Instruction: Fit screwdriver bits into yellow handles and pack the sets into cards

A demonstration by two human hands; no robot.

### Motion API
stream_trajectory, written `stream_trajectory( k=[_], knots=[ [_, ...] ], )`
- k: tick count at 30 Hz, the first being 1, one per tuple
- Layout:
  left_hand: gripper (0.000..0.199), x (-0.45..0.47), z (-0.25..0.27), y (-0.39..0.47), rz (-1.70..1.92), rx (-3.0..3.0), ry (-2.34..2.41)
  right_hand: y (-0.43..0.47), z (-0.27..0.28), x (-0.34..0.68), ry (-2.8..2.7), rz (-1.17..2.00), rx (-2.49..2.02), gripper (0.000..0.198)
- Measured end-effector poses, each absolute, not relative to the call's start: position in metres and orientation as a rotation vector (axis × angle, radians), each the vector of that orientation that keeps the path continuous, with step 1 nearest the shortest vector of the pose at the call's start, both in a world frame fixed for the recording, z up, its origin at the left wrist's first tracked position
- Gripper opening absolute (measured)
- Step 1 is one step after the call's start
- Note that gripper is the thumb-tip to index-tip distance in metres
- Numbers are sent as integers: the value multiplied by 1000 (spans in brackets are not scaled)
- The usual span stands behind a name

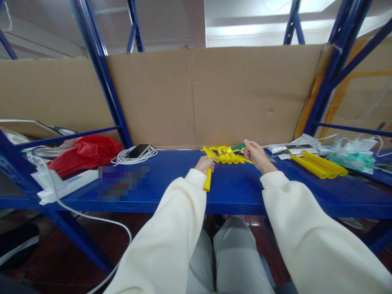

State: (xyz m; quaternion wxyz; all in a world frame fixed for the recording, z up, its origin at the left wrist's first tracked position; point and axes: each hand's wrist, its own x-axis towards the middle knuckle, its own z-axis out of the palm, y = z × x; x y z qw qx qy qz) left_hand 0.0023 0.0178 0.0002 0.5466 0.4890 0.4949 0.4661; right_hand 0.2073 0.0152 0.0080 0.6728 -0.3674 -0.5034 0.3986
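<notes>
My left hand (204, 164) is wrapped round a yellow plastic handle (207, 182), whose lower end sticks out below the fist towards the table's front edge. In my right hand (256, 156) is a screwdriver (238, 147) with a green grip, pinched at its back end. Its thin shaft points left to the top of the yellow handle; whether the tip touches it I cannot tell. Just behind and between my hands, several more yellow handles (228, 158) lie in a row on the blue table (177, 179).
Yellow tubes (320, 165) lie at the right beside white packets (295, 150) and a green plastic bag (352, 161). On the left are a phone (137, 151) on a coiled white cable (124, 157), a red bag (88, 151) and a white power strip (73, 183). Cardboard (245, 94) walls the back.
</notes>
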Motion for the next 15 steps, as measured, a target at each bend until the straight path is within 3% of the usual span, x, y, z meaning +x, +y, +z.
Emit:
stream_trajectory(
  k=[7,15],
  knots=[
    [19,2,1,16,1096,1140,1218,13,11,208,-1185,1002,-743,36],
    [16,2,2,14,1088,1140,1220,16,8,207,-1137,943,-778,46]
  ],
)
